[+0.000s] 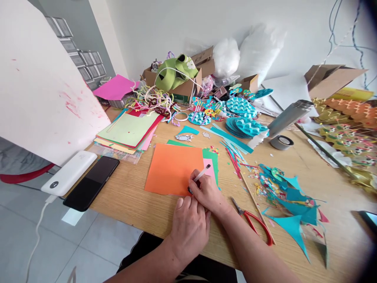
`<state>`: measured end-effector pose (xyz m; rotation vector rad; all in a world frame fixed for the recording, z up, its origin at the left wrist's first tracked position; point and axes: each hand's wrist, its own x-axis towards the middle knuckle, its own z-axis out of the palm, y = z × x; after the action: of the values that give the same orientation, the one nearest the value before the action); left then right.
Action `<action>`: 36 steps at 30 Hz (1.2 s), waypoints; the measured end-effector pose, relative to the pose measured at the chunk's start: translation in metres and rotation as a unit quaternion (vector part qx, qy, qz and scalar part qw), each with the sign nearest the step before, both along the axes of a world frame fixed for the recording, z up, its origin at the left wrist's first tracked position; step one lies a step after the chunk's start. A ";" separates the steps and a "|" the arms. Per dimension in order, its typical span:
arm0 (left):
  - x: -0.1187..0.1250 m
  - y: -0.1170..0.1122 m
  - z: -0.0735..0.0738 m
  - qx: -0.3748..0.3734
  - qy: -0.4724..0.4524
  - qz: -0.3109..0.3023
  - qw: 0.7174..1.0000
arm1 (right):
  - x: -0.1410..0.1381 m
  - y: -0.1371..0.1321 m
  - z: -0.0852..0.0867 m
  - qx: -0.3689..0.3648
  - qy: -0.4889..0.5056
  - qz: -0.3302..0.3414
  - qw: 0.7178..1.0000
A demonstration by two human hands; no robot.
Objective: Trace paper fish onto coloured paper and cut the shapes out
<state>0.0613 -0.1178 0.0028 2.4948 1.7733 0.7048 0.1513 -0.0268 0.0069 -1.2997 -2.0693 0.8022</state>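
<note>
My right hand (204, 192) is closed round a pen (203, 172) with a whitish barrel and a black end, its writing tip low over the orange paper (173, 167). Just below, my left hand (190, 226) lies at the paper's lower right edge, against my right hand. Its fingers are bent and close together; the fingertips are hidden, so I cannot see what is under them. Green paper (214, 167) and pink paper (209, 167) stick out from under the orange sheet. Scissors (255, 224) with red handles lie right of my right forearm, beside a thin wooden stick (253, 200).
A phone (92, 182) and white power bank (69, 173) sit at the left edge. Behind are stacked coloured sheets (126, 129), fish cutouts (184, 137) and blue scalloped discs (246, 125). Blue scraps (290, 226), a tape roll (282, 142) and a metal flask (290, 118) are right.
</note>
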 end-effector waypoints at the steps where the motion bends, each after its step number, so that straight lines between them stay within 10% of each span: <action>1: 0.000 0.000 0.000 0.000 -0.001 -0.001 1.000 | 0.000 0.000 0.000 -0.001 0.001 0.000 1.000; 36: -0.001 0.002 0.001 0.019 0.010 -0.001 1.000 | 0.000 -0.003 0.005 0.020 -0.034 0.013 0.999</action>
<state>0.0605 -0.1162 0.0040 2.5362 1.7799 0.7217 0.1510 -0.0301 0.0120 -1.2971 -2.1488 0.7339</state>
